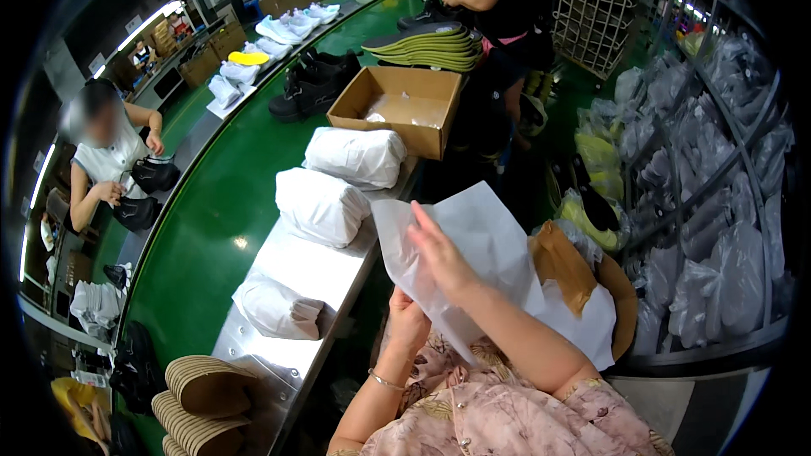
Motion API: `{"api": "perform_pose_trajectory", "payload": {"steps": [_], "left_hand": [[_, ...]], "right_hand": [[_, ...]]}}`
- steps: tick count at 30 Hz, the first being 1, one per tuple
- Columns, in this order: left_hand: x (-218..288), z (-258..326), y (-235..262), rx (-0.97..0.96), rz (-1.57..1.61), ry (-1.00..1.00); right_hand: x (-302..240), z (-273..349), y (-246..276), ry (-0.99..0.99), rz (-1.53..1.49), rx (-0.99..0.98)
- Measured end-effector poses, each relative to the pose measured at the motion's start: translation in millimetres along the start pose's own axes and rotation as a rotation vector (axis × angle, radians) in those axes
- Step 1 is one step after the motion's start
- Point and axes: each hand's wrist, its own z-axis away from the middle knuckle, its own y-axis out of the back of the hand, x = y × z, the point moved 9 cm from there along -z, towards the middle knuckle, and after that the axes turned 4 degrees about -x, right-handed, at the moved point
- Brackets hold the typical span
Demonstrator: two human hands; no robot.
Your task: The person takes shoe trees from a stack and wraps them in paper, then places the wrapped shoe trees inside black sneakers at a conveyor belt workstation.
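I hold a sheet of white tissue paper [481,241] up in front of me with both hands. My right hand [441,255] lies flat on the sheet's near face with fingers stretched out. My left hand [408,317] grips the sheet's lower edge from underneath. More white sheets lie on a stack [583,321] at my right, with a brown paper piece [562,263] on top. On the steel shelf [317,274] to my left rest three bundles wrapped in white paper [321,203], [356,156], [274,308].
An open cardboard box [404,105] stands at the shelf's far end. A green conveyor belt [215,203] carries black shoes [311,84] and white shoes [291,25]. Corrugated paper pads [203,388] lie bottom left. Two other people work nearby; a wire rack [718,203] holds bagged items.
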Motion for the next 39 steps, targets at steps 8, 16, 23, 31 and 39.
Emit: {"api": "perform_pose_trajectory", "payload": {"steps": [8, 16, 23, 31, 39], "left_hand": [[30.6, 7.7, -15.0, 0.008, 0.002, -0.069], [43.7, 4.3, -26.6, -0.113, -0.104, -0.181], [67.1, 5.1, -32.3, -0.221, -0.306, -0.190], [97.3, -13.2, -29.5, -0.071, -0.214, -0.170], [106.1, 14.3, -64.6, 0.062, -0.941, -0.466]], "right_hand": [[-35.8, 16.4, -10.7, 0.076, 0.278, -0.583], [-29.6, -2.3, -7.0, -0.007, 0.614, -0.543], [-45.3, 2.8, -23.1, -0.120, 0.326, -0.663], [-39.9, -27.0, -3.4, -0.091, 0.423, -0.385], [-106.1, -15.2, 34.1, 0.312, 0.816, 0.483]]}}
